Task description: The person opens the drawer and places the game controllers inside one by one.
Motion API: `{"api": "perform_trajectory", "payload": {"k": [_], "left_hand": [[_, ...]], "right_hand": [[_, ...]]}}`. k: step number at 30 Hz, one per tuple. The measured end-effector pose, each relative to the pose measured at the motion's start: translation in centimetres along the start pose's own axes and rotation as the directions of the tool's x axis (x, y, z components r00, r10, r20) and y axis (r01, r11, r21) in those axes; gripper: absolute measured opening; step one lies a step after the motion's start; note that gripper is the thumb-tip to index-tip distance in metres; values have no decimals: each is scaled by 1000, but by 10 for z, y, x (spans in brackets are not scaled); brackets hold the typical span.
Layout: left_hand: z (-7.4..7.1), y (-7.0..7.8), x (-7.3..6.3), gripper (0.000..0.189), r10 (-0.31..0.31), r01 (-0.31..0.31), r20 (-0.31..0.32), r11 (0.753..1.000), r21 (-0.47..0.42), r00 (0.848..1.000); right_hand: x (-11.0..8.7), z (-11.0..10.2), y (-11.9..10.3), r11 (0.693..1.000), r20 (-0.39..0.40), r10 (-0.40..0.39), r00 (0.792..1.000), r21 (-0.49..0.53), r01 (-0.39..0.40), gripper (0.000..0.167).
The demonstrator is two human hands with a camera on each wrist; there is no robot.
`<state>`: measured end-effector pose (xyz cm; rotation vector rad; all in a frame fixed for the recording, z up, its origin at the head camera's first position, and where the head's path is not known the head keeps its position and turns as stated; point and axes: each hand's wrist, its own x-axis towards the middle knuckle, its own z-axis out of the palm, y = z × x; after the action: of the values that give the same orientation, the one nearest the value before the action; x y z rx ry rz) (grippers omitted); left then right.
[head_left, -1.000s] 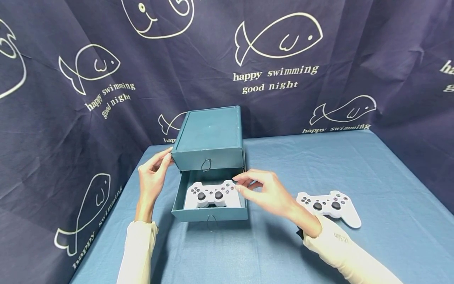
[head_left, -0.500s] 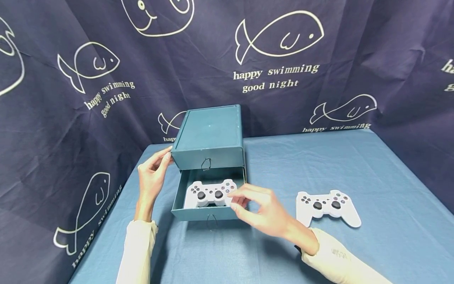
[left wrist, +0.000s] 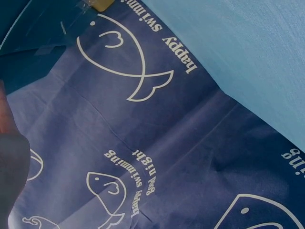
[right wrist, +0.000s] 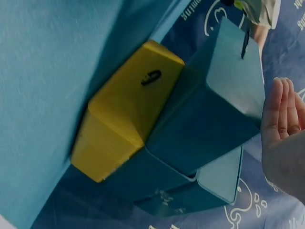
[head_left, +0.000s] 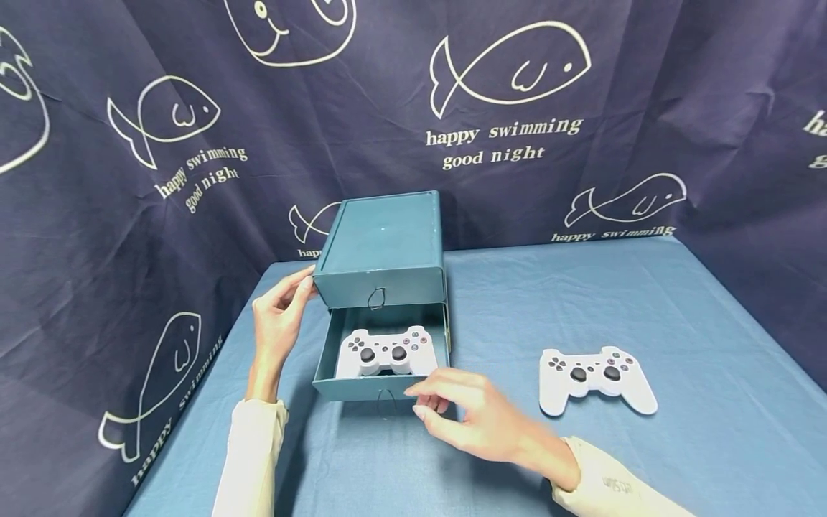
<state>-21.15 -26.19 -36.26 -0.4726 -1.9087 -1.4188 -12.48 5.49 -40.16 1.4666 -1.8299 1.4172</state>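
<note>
A teal drawer box (head_left: 388,233) stands at the back of the table. Its pulled-out drawer (head_left: 349,390) has a cord loop on the front panel and holds a white game controller (head_left: 352,365). My left hand (head_left: 276,327) touches the box's upper front left corner with fingers and thumb. At the drawer's front right corner is my right hand (head_left: 474,416), fingertips right at the front panel, fingers relaxed and gripping nothing. Seen from the right wrist, its fingers (right wrist: 282,102) lie beside the drawer front (right wrist: 236,76). The left wrist view barely catches the left hand.
A second white controller (head_left: 597,380) lies on the blue tablecloth (head_left: 517,287) to the right. Beneath the drawer, in the right wrist view, is a yellow box (right wrist: 128,100) with a dark loop. Dark curtains (head_left: 504,187) with fish drawings hang behind and at the sides.
My right hand has drawn back from the controller in the drawer, moving down and toward me to the drawer's front panel. My left hand stays at the box corner.
</note>
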Motion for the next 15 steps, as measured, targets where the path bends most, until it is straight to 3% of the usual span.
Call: {"api": "perform_trajectory", "payload": {"k": [10,15], "left_hand": [[0,-1,0,24,1,-1,4,1000,4,1000],[0,0,0,23,-7,7,3,1000,0,1000]], "right_hand": [[-11,15,4,997,60,46,997,-63,-42,24],[-15,20,6,984,125,128,984,-138,-110,30]]}}
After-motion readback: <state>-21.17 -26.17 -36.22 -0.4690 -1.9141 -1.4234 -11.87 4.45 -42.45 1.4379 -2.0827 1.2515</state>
